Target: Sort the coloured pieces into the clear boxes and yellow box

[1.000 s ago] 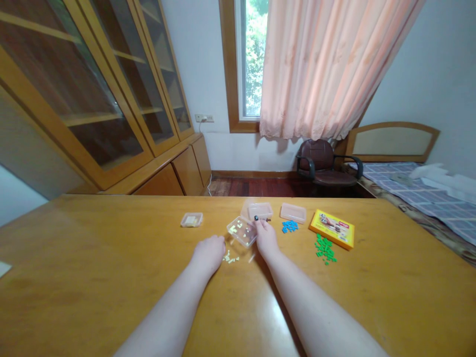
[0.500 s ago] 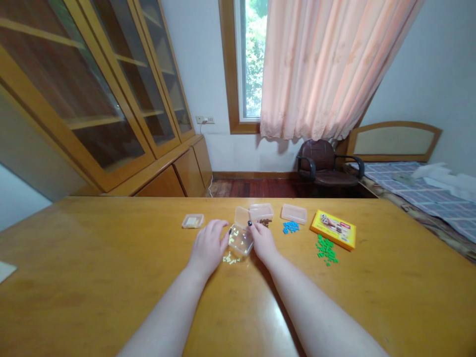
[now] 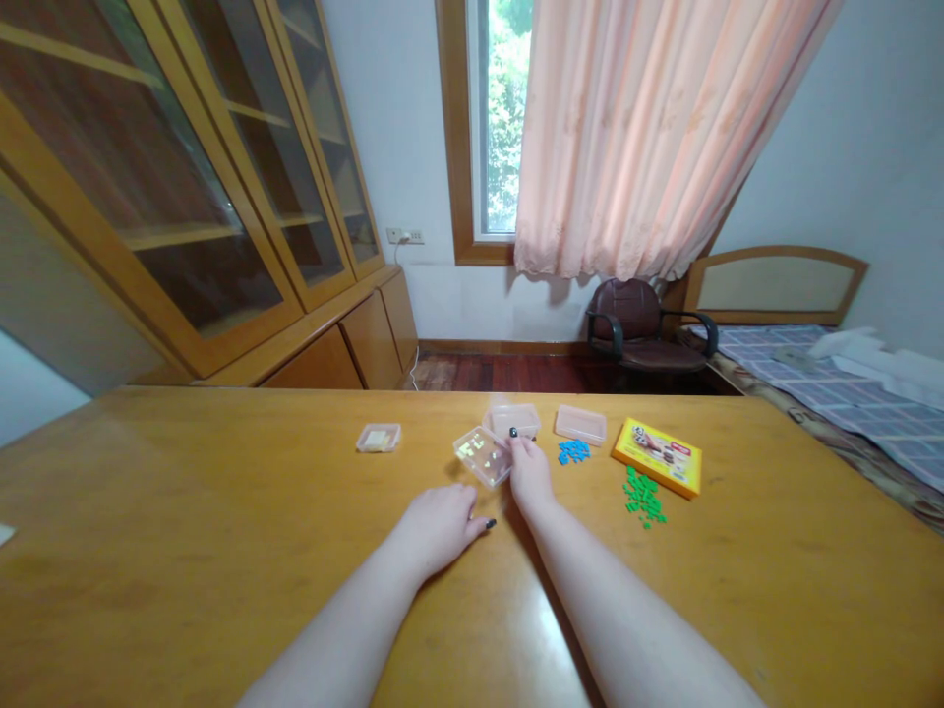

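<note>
My right hand [image 3: 529, 467] grips the right side of a clear plastic box [image 3: 483, 455], thumb on its rim. The box is tilted, its lid raised at the back, with several small pale yellow pieces inside. My left hand [image 3: 441, 528] rests low on the table just in front of the box, thumb stretched out to the right and apart from the fingers. Its palm side is hidden, and so is the spot where loose pale pieces lay. Behind my right hand is another clear box [image 3: 518, 418].
On the wooden table [image 3: 221, 521] are a small clear box [image 3: 379, 439] at left, a clear box [image 3: 581, 425], blue pieces [image 3: 573, 451], green pieces [image 3: 644, 497] and a yellow carton [image 3: 658, 456] at right. A chair [image 3: 641, 324] stands beyond.
My left hand has let go of the box's left side and come down nearer me, over the loose pale pieces. My right hand has moved the box slightly up and right, turning it.
</note>
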A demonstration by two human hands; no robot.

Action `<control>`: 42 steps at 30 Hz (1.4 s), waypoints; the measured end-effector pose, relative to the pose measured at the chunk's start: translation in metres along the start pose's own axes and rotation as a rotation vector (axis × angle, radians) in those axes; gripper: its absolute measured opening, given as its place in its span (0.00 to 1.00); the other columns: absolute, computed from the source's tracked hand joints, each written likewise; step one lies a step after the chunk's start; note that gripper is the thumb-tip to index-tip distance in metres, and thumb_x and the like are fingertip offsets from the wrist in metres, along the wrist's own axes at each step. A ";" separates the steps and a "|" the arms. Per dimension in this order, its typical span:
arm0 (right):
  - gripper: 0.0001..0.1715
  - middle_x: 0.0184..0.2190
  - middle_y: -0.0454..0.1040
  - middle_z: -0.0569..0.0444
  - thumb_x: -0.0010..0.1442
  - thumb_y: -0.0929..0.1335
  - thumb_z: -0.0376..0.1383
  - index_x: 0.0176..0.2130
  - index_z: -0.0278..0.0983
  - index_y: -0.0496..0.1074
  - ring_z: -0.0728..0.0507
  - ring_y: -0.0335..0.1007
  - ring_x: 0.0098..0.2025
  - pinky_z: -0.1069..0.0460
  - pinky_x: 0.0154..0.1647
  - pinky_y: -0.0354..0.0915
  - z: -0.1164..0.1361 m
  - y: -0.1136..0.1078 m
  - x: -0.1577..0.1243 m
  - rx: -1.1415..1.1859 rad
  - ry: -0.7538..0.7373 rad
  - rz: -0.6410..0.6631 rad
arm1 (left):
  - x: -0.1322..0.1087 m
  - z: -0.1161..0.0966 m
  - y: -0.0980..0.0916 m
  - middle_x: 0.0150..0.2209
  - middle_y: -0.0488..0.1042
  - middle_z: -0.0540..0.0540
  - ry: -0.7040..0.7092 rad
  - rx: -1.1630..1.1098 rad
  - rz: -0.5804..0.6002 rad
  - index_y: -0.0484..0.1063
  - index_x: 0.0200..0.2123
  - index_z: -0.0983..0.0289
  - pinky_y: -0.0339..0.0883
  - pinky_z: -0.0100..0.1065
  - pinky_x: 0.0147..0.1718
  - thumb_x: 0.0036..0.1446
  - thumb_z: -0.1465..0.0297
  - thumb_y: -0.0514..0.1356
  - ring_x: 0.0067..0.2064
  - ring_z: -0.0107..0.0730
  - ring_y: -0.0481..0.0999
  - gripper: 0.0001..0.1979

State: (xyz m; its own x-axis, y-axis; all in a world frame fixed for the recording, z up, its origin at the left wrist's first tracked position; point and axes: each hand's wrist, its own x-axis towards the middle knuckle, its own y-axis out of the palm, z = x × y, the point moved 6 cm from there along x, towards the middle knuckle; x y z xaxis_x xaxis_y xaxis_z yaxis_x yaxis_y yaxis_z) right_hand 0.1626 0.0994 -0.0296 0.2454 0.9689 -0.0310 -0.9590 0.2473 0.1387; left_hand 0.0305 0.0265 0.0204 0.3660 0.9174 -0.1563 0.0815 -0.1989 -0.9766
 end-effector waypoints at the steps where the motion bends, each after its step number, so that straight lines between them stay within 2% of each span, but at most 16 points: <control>1: 0.18 0.24 0.73 0.52 0.50 0.62 0.46 0.27 0.34 0.69 0.46 0.66 0.27 0.54 0.28 0.60 0.000 0.001 -0.001 0.006 0.002 0.006 | 0.001 -0.002 0.003 0.34 0.73 0.57 -0.002 0.010 -0.001 0.67 0.33 0.63 0.63 0.36 0.32 0.52 0.57 0.52 0.36 0.41 0.72 0.15; 5: 0.18 0.23 0.72 0.52 0.48 0.63 0.47 0.26 0.34 0.69 0.46 0.66 0.26 0.53 0.28 0.60 0.001 0.004 -0.003 0.053 0.012 0.035 | 0.005 -0.003 0.009 0.37 0.72 0.59 -0.054 0.063 -0.004 0.66 0.37 0.64 0.64 0.38 0.35 0.55 0.62 0.50 0.38 0.43 0.73 0.13; 10: 0.20 0.21 0.72 0.53 0.47 0.63 0.49 0.24 0.35 0.68 0.46 0.65 0.24 0.53 0.26 0.59 0.000 0.004 -0.002 0.051 0.014 0.033 | 0.010 0.002 0.013 0.34 0.73 0.59 -0.085 0.094 -0.027 0.66 0.36 0.63 0.66 0.41 0.33 0.57 0.65 0.46 0.36 0.43 0.74 0.12; 15: 0.19 0.22 0.72 0.54 0.47 0.64 0.49 0.25 0.35 0.68 0.46 0.65 0.25 0.53 0.27 0.59 -0.005 0.005 0.000 0.071 0.032 0.042 | 0.014 0.012 0.015 0.33 0.73 0.61 -0.206 0.111 -0.078 0.66 0.35 0.65 0.66 0.42 0.32 0.57 0.64 0.45 0.35 0.45 0.74 0.14; 19: 0.20 0.23 0.72 0.53 0.47 0.64 0.50 0.26 0.35 0.69 0.46 0.66 0.26 0.53 0.27 0.60 -0.006 0.006 0.000 0.080 0.034 0.050 | 0.017 0.014 0.019 0.34 0.73 0.62 -0.247 0.107 -0.046 0.67 0.37 0.65 0.65 0.41 0.33 0.58 0.67 0.43 0.36 0.43 0.74 0.15; 22: 0.22 0.22 0.72 0.53 0.47 0.63 0.51 0.25 0.34 0.69 0.46 0.65 0.25 0.53 0.26 0.59 -0.004 0.005 0.000 0.056 0.032 0.040 | 0.019 0.019 0.015 0.34 0.73 0.61 -0.276 0.092 -0.057 0.67 0.36 0.65 0.64 0.38 0.33 0.58 0.69 0.42 0.35 0.40 0.74 0.15; 27: 0.23 0.23 0.73 0.52 0.47 0.63 0.52 0.26 0.34 0.69 0.45 0.66 0.26 0.53 0.27 0.59 -0.003 0.005 0.000 0.005 0.020 0.046 | 0.012 0.038 -0.009 0.30 0.72 0.56 -0.277 -0.059 -0.242 0.65 0.31 0.63 0.59 0.32 0.29 0.59 0.66 0.41 0.31 0.33 0.71 0.15; 31: 0.23 0.23 0.73 0.52 0.50 0.62 0.51 0.27 0.34 0.70 0.45 0.67 0.27 0.53 0.27 0.58 -0.003 0.007 -0.002 -0.094 -0.003 0.087 | -0.004 0.054 -0.031 0.26 0.68 0.52 -0.313 -0.265 -0.509 0.62 0.28 0.62 0.58 0.29 0.28 0.60 0.66 0.37 0.29 0.29 0.67 0.18; 33: 0.22 0.22 0.73 0.53 0.50 0.62 0.51 0.26 0.35 0.71 0.46 0.66 0.27 0.53 0.27 0.58 -0.002 0.010 -0.005 -0.179 -0.047 0.140 | -0.009 0.053 -0.036 0.26 0.68 0.52 -0.276 -0.323 -0.609 0.61 0.28 0.62 0.59 0.29 0.30 0.60 0.65 0.38 0.29 0.29 0.67 0.17; 34: 0.22 0.22 0.72 0.53 0.51 0.62 0.50 0.25 0.35 0.71 0.46 0.65 0.26 0.54 0.27 0.57 -0.001 0.012 -0.006 -0.230 -0.078 0.168 | -0.009 0.049 -0.037 0.27 0.68 0.52 -0.230 -0.345 -0.623 0.62 0.29 0.62 0.59 0.30 0.31 0.60 0.65 0.39 0.31 0.30 0.67 0.16; 38: 0.21 0.22 0.72 0.53 0.51 0.62 0.48 0.24 0.35 0.71 0.47 0.64 0.26 0.54 0.27 0.56 0.000 0.016 -0.008 -0.308 -0.150 0.224 | -0.001 0.031 -0.030 0.34 0.69 0.53 -0.075 -0.410 -0.543 0.63 0.38 0.62 0.60 0.31 0.37 0.57 0.65 0.46 0.36 0.31 0.68 0.11; 40: 0.21 0.23 0.73 0.52 0.51 0.62 0.48 0.26 0.34 0.72 0.46 0.65 0.26 0.54 0.27 0.57 -0.002 0.013 -0.005 -0.250 -0.112 0.191 | 0.001 0.030 -0.028 0.34 0.69 0.53 -0.095 -0.413 -0.526 0.63 0.41 0.62 0.60 0.31 0.37 0.56 0.66 0.47 0.36 0.31 0.68 0.11; 42: 0.22 0.24 0.73 0.51 0.51 0.62 0.49 0.28 0.33 0.71 0.46 0.65 0.26 0.53 0.27 0.58 -0.003 0.008 -0.002 -0.171 -0.067 0.126 | 0.000 0.030 -0.029 0.32 0.69 0.52 -0.134 -0.387 -0.505 0.62 0.38 0.62 0.60 0.30 0.34 0.56 0.66 0.46 0.34 0.30 0.68 0.10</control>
State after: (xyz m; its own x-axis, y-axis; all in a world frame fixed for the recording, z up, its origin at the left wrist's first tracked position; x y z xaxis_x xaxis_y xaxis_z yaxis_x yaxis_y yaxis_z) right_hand 0.1540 0.0996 -0.0317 0.1254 0.9912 0.0430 -0.9914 0.1268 -0.0331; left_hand 0.0001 0.0431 0.0438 0.0783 0.9607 0.2665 0.5503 0.1812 -0.8151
